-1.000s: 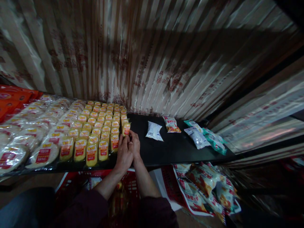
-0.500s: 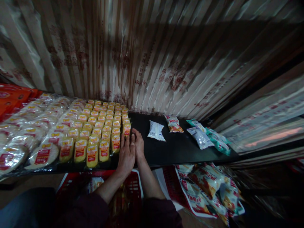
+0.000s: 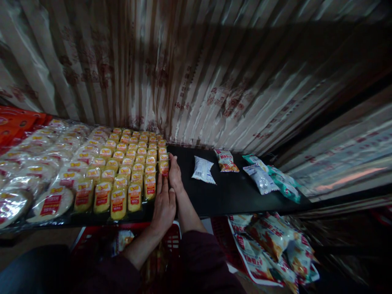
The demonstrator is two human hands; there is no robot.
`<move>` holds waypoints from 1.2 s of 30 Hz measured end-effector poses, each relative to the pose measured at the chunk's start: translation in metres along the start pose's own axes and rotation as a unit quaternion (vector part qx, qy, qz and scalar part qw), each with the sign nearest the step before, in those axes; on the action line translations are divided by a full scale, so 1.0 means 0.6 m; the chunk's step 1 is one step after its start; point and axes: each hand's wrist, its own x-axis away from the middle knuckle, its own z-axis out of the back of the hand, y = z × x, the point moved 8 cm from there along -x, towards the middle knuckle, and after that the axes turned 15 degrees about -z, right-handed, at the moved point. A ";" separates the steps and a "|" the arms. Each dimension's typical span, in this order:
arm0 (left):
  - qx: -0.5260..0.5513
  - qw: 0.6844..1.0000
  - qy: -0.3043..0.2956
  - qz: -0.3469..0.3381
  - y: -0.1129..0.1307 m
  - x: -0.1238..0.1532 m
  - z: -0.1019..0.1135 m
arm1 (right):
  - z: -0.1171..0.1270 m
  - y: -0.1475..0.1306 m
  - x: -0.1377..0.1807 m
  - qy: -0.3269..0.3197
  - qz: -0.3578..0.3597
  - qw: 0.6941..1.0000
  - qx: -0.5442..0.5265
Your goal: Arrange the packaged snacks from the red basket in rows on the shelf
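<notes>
Rows of small yellow wrapped cakes (image 3: 119,202) with red labels stand on a black shelf (image 3: 199,200). My left hand (image 3: 164,206) is open, its straight fingertips against the front of the rightmost row's nearest cake (image 3: 164,166). Flat along that row's right side lies my right hand (image 3: 175,174), its fingers stretched away from me. Neither hand is closed round anything. My wrists are close together, and the far end of the row is partly hidden behind the right fingers.
Flat round wrapped breads (image 3: 53,203) and orange packs (image 3: 21,124) fill the left side. Snack bags (image 3: 203,169) lie on the right part of the shelf. Below are a red basket (image 3: 174,241) and another holding several bags (image 3: 269,237). A pleated curtain (image 3: 153,61) hangs behind.
My right hand has moved forward and slightly left along the row's side. My left hand has drawn back a little, its fingers now at the row's front.
</notes>
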 end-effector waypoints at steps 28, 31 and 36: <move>-0.078 0.989 0.006 -0.122 0.029 0.024 -0.005 | 0.070 0.032 0.055 0.093 -0.019 0.990 -0.102; -0.090 0.986 -0.007 -0.142 0.036 0.035 -0.007 | 0.075 0.035 0.072 0.081 -0.024 0.989 -0.120; -0.072 0.985 -0.049 -0.149 0.040 0.065 -0.006 | 0.076 0.044 0.109 0.084 -0.037 0.988 -0.126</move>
